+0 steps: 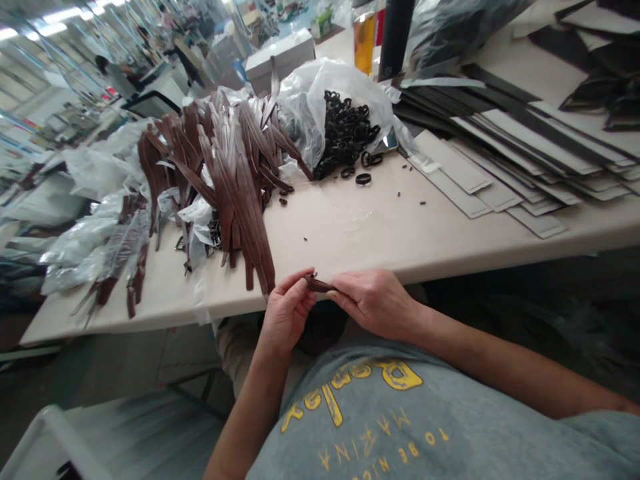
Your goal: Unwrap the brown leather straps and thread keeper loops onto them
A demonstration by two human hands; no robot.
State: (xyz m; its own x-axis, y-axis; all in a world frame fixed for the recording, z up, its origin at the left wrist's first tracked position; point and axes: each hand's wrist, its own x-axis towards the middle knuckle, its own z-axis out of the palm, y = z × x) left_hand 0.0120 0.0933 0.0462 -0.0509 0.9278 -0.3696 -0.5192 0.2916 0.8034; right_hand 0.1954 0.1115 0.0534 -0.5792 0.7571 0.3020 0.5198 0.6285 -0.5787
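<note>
Between my two hands, just off the table's front edge, is a brown leather strap (320,286). My left hand (289,308) pinches one end of it, where a small dark piece, too small to make out, sticks up by the fingertips. My right hand (375,301) is closed on the strap's other side, and its fingers hide part of it. A pile of long brown straps (235,180) lies to the left, its lowest ends close to my left hand. Beyond my hands, small black loops (347,130) spill from a clear plastic bag (307,87).
The pale table (350,230) carries stacked grey and black strips (495,160) at the right. Behind the loops stand a dark bottle (395,40) and a container of yellow liquid (364,40). A white box (280,57) sits at the back. Plastic-wrapped straps (120,247) lie far left.
</note>
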